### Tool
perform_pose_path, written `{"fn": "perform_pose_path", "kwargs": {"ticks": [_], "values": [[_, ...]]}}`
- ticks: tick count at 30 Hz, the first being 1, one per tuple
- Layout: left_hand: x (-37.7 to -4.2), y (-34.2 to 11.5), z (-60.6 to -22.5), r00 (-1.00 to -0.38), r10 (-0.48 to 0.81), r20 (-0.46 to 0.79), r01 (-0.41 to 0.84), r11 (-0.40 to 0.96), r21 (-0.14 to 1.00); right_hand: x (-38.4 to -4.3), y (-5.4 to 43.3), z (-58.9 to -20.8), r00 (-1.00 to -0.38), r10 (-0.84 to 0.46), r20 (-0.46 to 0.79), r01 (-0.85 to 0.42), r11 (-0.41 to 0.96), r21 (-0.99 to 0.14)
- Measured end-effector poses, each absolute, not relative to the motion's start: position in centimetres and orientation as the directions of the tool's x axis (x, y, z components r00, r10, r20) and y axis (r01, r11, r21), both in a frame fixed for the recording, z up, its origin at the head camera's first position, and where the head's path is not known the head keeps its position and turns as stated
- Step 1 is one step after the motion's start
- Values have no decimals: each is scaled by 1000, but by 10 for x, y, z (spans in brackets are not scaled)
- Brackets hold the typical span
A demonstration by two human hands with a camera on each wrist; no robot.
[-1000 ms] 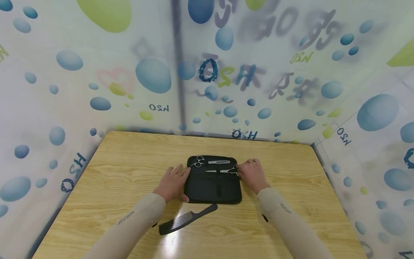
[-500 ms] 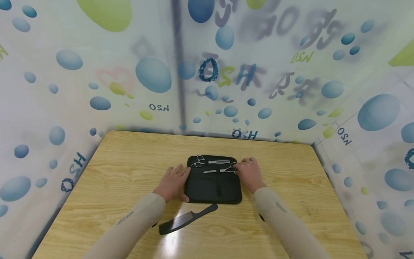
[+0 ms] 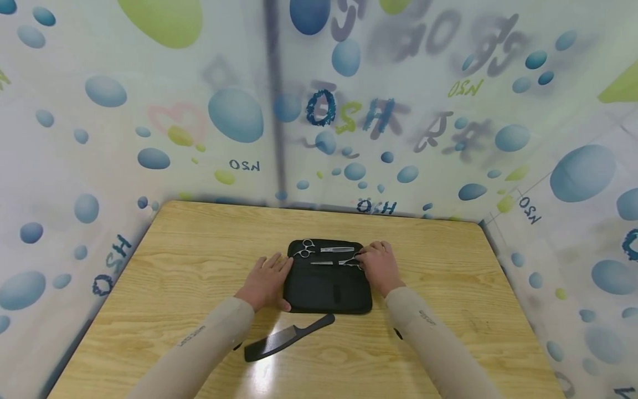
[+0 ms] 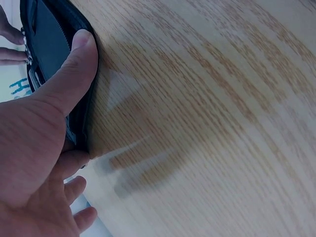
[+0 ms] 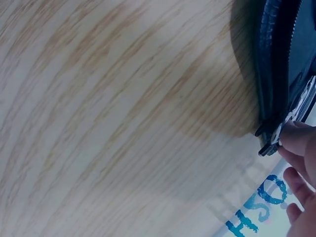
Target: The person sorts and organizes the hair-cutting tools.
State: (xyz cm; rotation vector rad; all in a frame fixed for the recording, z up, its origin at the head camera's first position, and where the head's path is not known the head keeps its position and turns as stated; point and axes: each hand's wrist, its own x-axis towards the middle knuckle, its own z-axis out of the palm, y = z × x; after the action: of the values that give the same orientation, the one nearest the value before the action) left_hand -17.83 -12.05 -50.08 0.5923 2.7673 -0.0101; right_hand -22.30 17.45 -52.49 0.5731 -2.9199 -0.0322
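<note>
A black zip case [image 3: 314, 293] lies opened flat on the table. Its upper part holds two pairs of silver scissors under black straps. My left hand [image 3: 266, 281] rests along the case's left edge, fingers extended. In the left wrist view its thumb [image 4: 81, 54] presses on the case's rim. At the case's right edge my right hand [image 3: 380, 267] pinches the finger rings of the lower scissors [image 3: 346, 262], whose blade passes beneath a strap and points left. Above it, thinning scissors [image 3: 337, 250] lie the other way round, rings at the left.
A black comb with a handle [image 3: 289, 338] lies on the wooden table [image 3: 199, 249] in front of the case. Behind the table stands a wall [image 3: 239, 66] printed with blue and green drops.
My right hand has moved left, sliding the lower scissors further left under the strap. My left hand, the case and the comb have stayed in place.
</note>
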Motion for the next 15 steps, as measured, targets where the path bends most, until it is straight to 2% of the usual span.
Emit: {"fn": "perform_pose_path", "kwargs": {"ticks": [15], "values": [[-179, -120, -501, -862, 392, -320, 392, 917, 68, -223, 163, -526, -914, -383, 134, -383, 923, 31]]}}
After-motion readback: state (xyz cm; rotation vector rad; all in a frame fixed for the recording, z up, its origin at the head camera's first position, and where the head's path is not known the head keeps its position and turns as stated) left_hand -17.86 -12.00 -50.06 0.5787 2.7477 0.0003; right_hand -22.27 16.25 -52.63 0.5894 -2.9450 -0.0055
